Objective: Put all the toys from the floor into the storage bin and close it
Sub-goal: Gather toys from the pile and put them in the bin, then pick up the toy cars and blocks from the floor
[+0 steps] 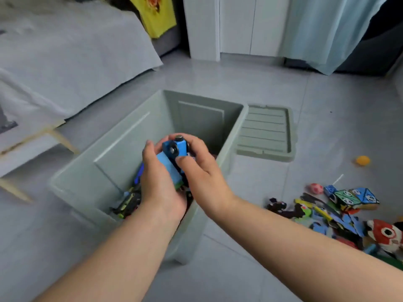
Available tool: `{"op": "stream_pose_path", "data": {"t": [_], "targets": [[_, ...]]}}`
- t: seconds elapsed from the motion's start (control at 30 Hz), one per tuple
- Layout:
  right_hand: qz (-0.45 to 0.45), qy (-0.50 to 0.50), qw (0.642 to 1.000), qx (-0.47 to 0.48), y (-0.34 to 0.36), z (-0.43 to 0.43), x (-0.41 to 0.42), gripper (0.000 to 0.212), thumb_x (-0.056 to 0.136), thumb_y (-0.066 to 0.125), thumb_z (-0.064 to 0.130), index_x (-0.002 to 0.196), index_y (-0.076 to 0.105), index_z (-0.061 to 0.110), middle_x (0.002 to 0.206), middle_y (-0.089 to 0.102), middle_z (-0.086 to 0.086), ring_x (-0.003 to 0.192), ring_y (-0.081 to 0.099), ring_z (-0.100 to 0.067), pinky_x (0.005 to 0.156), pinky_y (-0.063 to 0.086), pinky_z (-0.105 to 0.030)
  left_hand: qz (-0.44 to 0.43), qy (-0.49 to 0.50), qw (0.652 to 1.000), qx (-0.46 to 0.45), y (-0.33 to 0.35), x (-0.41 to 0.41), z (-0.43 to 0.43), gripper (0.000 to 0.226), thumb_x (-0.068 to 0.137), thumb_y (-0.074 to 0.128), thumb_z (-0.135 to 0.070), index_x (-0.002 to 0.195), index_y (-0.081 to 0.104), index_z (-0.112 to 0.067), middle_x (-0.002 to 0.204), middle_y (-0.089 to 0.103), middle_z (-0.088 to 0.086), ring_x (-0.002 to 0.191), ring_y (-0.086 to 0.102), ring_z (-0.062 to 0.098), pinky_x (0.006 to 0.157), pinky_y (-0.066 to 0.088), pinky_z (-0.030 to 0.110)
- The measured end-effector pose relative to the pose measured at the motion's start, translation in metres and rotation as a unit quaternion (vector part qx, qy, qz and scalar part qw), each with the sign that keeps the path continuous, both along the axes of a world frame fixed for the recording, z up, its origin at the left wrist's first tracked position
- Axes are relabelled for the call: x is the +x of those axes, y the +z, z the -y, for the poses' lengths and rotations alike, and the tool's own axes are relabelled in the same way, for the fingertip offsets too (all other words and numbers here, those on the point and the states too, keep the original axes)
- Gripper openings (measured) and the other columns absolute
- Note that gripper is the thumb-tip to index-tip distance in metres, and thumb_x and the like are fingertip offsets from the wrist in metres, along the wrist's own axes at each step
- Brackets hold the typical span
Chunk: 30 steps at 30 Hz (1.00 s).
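Blue toy train point(174, 158), both hands, over bin point(122, 144)

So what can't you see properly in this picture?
All in the head view:
- Blue toy: the left hand and right hand holding it cover much of it.
- Storage bin inside: both hands and forearms hide most of it; only a dark toy car shows.
- Toy pile: cut off by the right edge and the right forearm.
- Orange thing: too small and blurry to name.

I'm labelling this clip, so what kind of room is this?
Likely a home bedroom or living room: a grey-covered bed or sofa, white cupboard doors, a pale curtain, and toys scattered on the tiled floor beside a green storage bin.
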State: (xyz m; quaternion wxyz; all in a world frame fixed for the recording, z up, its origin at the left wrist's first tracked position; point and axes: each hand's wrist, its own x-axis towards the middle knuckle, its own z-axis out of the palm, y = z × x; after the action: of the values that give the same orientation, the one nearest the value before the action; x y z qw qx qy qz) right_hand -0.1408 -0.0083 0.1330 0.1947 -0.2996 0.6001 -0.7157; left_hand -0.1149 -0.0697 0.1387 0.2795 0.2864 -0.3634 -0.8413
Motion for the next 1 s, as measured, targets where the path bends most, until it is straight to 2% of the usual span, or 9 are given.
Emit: {"op": "stream_pose_path", "data": {"t": [0.13, 0.23, 0.3, 0.4, 0.5, 0.7, 0.8, 0.9, 1.0], "targets": [[0.055, 0.088, 0.987, 0.12, -0.024, 0.06, 0.025, 0.045, 0.081, 0.045, 0.021, 0.126, 0.049, 0.024, 0.127, 0.053, -0.007, 0.114, 0.053, -0.017, 0.102, 0.042, -0.032, 0.123, 0.026, 0.992, 0.003, -0.01, 0.041, 0.06, 0.042, 0.098, 0.029, -0.046, 0.084, 0.058, -0.019, 0.072, 0.069, 0.005, 0.065, 0.064, 0.018, 0.059, 0.047, 0.027], [0.053, 0.129, 0.962, 0.236, -0.033, 0.047, 0.025, 0.052, 0.095, 0.043, 0.015, 0.143, 0.028, 0.028, 0.112, 0.057, -0.003, 0.097, 0.059, -0.017, 0.078, 0.049, -0.015, 0.183, -0.012, 0.983, -0.032, -0.011, 0.05, 0.069, 0.041, 0.097, 0.028, -0.051, 0.096, 0.054, -0.02, 0.068, 0.062, -0.001, 0.062, 0.06, 0.014, 0.061, 0.043, 0.028], [0.03, 0.115, 0.962, 0.246, -0.03, 0.016, 0.019, 0.05, 0.094, 0.046, 0.012, 0.139, 0.033, 0.031, 0.124, 0.055, -0.007, 0.111, 0.056, -0.02, 0.086, 0.049, -0.022, 0.181, -0.019, 0.981, -0.073, -0.008, 0.049, 0.061, 0.033, 0.096, 0.03, -0.05, 0.106, 0.051, -0.027, 0.075, 0.052, -0.01, 0.065, 0.055, 0.004, 0.061, 0.043, 0.027], [0.02, 0.089, 0.974, 0.207, -0.032, -0.045, 0.01, 0.036, 0.092, 0.048, 0.001, 0.121, 0.05, 0.021, 0.119, 0.052, 0.006, 0.102, 0.052, -0.005, 0.08, 0.045, -0.01, 0.118, -0.065, 0.984, -0.114, -0.002, 0.037, 0.033, 0.038, 0.097, 0.031, -0.042, 0.118, 0.057, -0.022, 0.111, 0.064, -0.006, 0.092, 0.062, -0.002, 0.081, 0.041, 0.02], [0.06, 0.005, 0.965, 0.254, -0.061, -0.132, -0.002, 0.029, 0.091, 0.049, 0.001, 0.105, 0.055, 0.026, 0.114, 0.056, 0.008, 0.099, 0.056, -0.012, 0.075, 0.046, -0.013, 0.035, -0.22, 0.974, -0.041, -0.003, 0.008, -0.028, 0.039, 0.097, 0.029, -0.038, 0.114, 0.059, -0.019, 0.108, 0.07, 0.006, 0.101, 0.065, 0.016, 0.093, 0.045, 0.029], [0.126, -0.19, 0.847, 0.48, -0.167, -0.31, -0.016, 0.03, 0.087, 0.059, 0.013, 0.113, 0.053, 0.026, 0.121, 0.052, -0.005, 0.091, 0.055, -0.015, 0.075, 0.049, -0.027, 0.135, -0.42, 0.891, 0.104, -0.082, -0.042, -0.162, 0.042, 0.097, 0.033, -0.041, 0.108, 0.062, -0.013, 0.088, 0.073, 0.008, 0.081, 0.067, 0.023, 0.082, 0.05, 0.037], [0.158, -0.235, 0.757, 0.588, -0.209, -0.363, -0.019, 0.072, 0.081, 0.069, 0.026, 0.141, 0.029, 0.019, 0.14, 0.033, -0.01, 0.12, 0.044, -0.024, 0.093, 0.042, -0.031, 0.208, -0.42, 0.872, 0.14, -0.141, -0.047, -0.208, 0.043, 0.098, 0.033, -0.041, 0.11, 0.061, -0.011, 0.09, 0.071, 0.009, 0.085, 0.063, 0.024, 0.079, 0.049, 0.036], [0.112, -0.206, 0.726, 0.646, -0.245, -0.381, -0.023, 0.09, 0.079, 0.07, 0.035, 0.147, 0.012, 0.026, 0.145, 0.024, -0.011, 0.132, 0.031, -0.031, 0.105, 0.033, -0.038, 0.276, -0.395, 0.859, 0.173, -0.196, -0.042, -0.24, 0.041, 0.098, 0.033, -0.04, 0.111, 0.059, -0.011, 0.1, 0.065, 0.011, 0.088, 0.06, 0.024, 0.083, 0.048, 0.036], [0.025, -0.199, 0.718, 0.667, -0.262, -0.382, -0.027, 0.07, 0.084, 0.063, 0.03, 0.142, 0.024, 0.032, 0.133, 0.035, -0.009, 0.119, 0.041, -0.028, 0.087, 0.047, -0.038, 0.327, -0.349, 0.857, 0.192, -0.238, -0.031, -0.261, 0.039, 0.098, 0.034, -0.038, 0.117, 0.055, -0.011, 0.099, 0.063, 0.008, 0.09, 0.058, 0.021, 0.088, 0.043, 0.038]]}}
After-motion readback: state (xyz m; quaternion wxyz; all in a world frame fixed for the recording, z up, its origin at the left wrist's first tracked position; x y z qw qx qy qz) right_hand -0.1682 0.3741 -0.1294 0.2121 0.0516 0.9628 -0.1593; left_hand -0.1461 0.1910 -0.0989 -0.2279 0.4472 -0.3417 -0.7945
